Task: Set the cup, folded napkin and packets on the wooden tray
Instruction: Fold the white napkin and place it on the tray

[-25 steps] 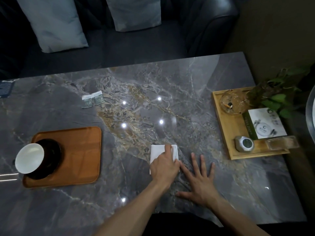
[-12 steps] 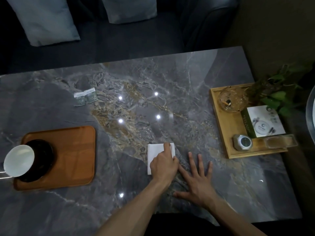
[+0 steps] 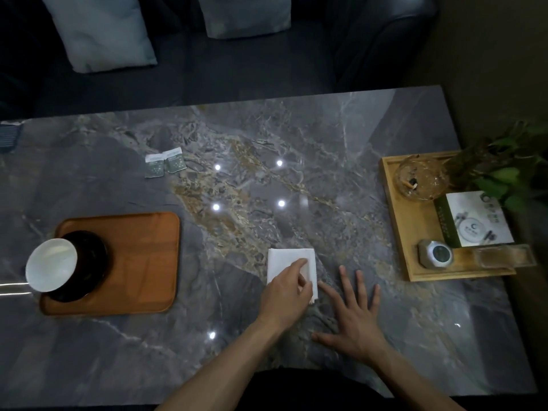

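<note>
Marble-patterned table (image 3: 89,360), grey and glossy with rust-brown and white veining, carries all items; ceiling lights reflect on it as bright round spots. Wooden tray (image 3: 142,262) lies at the left: orange-brown, smooth, rectangular with rounded corners and a low raised rim. On its left end sits a round black saucer (image 3: 89,280), and a white cup (image 3: 51,264), smooth and glazed with a round mouth, stands on that saucer. Folded napkin (image 3: 286,259) lies on the table near centre, well apart from the tray; it is white, soft paper, roughly square. Left hand (image 3: 286,295) rests on the napkin's near half, fingers curled down, with the index fingertip pressed on the paper; whether the paper is pinched cannot be told. Right hand (image 3: 355,315) lies flat on the table just beside the napkin, palm down, fingers spread, holding nothing. Two packets (image 3: 164,165), small flat rectangles, white at the top and grey-green below, lie side by side touching on the table beyond the tray. At the right stands a pale bamboo tray (image 3: 409,232), square-cornered with upright walls, holding a clear glass ashtray (image 3: 421,179), a white and green card (image 3: 477,219) and a small hexagonal metal object (image 3: 436,253). Green leaves (image 3: 504,173) overhang its far corner.
</note>
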The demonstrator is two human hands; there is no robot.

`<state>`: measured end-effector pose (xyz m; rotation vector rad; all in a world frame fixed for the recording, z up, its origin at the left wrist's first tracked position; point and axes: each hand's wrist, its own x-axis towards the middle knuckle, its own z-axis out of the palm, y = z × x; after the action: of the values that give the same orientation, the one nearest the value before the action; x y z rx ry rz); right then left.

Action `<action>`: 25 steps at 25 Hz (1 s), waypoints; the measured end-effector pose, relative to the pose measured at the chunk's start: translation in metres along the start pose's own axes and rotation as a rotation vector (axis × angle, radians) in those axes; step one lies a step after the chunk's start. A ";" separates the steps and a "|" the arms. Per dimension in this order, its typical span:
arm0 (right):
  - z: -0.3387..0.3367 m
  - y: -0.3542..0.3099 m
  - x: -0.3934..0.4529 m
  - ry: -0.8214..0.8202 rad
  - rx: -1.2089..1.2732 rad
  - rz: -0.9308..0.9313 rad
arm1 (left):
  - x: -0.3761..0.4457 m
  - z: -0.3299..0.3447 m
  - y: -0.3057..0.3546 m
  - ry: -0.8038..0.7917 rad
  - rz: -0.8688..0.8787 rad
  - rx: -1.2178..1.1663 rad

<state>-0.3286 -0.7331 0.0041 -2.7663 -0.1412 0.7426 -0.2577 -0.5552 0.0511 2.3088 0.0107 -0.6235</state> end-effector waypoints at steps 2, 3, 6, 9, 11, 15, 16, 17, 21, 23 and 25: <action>-0.005 -0.003 -0.001 0.063 0.129 0.021 | -0.008 -0.009 -0.015 0.079 0.067 -0.034; -0.009 -0.008 -0.001 0.131 0.224 0.059 | -0.010 -0.013 -0.024 0.130 0.091 -0.038; -0.027 -0.032 0.010 0.396 0.387 0.156 | -0.010 -0.027 -0.044 0.287 0.121 0.090; -0.040 -0.067 0.028 0.462 0.276 0.023 | -0.002 -0.032 -0.053 0.324 0.193 0.261; -0.040 -0.084 0.040 0.432 0.144 -0.102 | 0.002 -0.029 -0.056 0.284 0.240 0.349; -0.027 -0.083 0.058 0.319 -0.054 -0.143 | 0.008 -0.013 -0.061 0.154 0.261 0.511; -0.024 -0.078 0.061 0.298 -0.072 -0.128 | 0.010 -0.010 -0.061 0.133 0.265 0.537; -0.021 -0.073 0.064 0.284 -0.085 -0.121 | 0.011 -0.006 -0.062 0.119 0.271 0.556; -0.013 -0.061 0.070 0.260 -0.093 -0.134 | 0.016 0.001 -0.070 0.101 0.255 0.598; -0.009 -0.058 0.071 0.264 -0.092 -0.142 | 0.017 0.001 -0.075 0.091 0.230 0.608; -0.005 -0.056 0.073 0.260 -0.086 -0.149 | 0.018 0.002 -0.077 0.084 0.215 0.618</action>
<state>-0.2642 -0.6689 -0.0108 -2.8630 -0.3290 0.3431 -0.2568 -0.5029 -0.0088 2.8724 -0.4412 -0.4582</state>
